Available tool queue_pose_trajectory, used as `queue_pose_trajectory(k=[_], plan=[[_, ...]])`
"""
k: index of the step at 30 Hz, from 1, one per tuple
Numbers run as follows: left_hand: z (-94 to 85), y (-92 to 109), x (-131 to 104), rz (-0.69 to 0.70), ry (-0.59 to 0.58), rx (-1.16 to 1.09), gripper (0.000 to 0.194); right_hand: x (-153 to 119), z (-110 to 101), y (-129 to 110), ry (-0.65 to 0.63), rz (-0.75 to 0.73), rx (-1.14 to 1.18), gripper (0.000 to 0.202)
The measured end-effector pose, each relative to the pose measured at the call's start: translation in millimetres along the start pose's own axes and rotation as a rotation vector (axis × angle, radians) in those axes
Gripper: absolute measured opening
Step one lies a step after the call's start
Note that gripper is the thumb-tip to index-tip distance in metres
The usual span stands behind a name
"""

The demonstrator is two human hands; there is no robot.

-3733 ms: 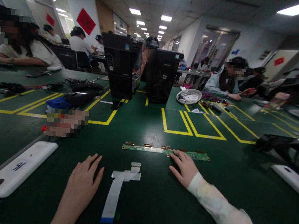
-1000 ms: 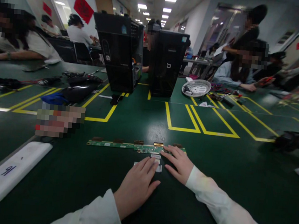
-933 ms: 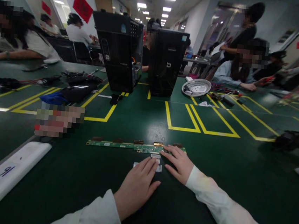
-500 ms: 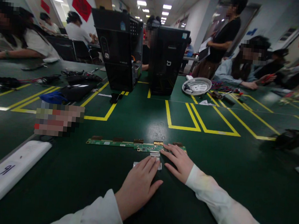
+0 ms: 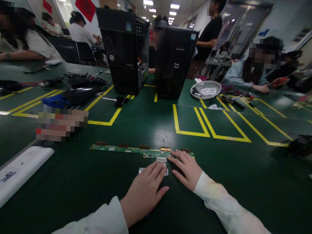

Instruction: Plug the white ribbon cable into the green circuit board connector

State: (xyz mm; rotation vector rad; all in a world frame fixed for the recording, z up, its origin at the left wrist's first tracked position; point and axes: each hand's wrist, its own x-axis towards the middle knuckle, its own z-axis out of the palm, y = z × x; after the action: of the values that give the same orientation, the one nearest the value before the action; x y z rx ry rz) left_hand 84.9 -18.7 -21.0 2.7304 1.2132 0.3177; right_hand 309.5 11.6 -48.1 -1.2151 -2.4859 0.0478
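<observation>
A long, narrow green circuit board (image 5: pixel 119 149) with several copper-coloured tabs along its far edge lies flat on the dark green table (image 5: pixel 97 185). My right hand (image 5: pixel 185 169) rests on the board's right part, fingers apart and fingertips on its surface. Just below the board, my left hand (image 5: pixel 145 189) lies palm down over a flat silvery-white piece (image 5: pixel 142 171), its thumb spread out to the right. That piece shows on both sides of the fingers and meets a white connector (image 5: pixel 161 160) at the board's near edge. The left palm hides its middle.
Two black computer towers (image 5: pixel 122 55) (image 5: pixel 176 63) stand beyond the board. A white basket (image 5: pixel 205 89) sits to their right, near cables and tools. At the left lie a white device (image 5: pixel 15 177) and a blue-and-black item (image 5: pixel 55 101). People sit around the table.
Both hands are in nearly the same place, with only a very slight shift of the left one. In the background, the standing person in black has moved to the left.
</observation>
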Motion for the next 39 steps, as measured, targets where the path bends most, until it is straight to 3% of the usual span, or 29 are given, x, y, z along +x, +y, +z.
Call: queue_pose_trajectory(k=[24, 39], plan=[[0.9, -1.3, -0.4, 0.002, -0.01, 0.004, 0.053, -1.8, -5.2, 0.7, -0.043, 0.0, 0.034, 0.049], [3.9, 5.1, 0.2, -0.066, -0.002, 0.014, 0.058, -4.1, -5.4, 2.0, -0.047, -0.002, 0.036, 0.048]])
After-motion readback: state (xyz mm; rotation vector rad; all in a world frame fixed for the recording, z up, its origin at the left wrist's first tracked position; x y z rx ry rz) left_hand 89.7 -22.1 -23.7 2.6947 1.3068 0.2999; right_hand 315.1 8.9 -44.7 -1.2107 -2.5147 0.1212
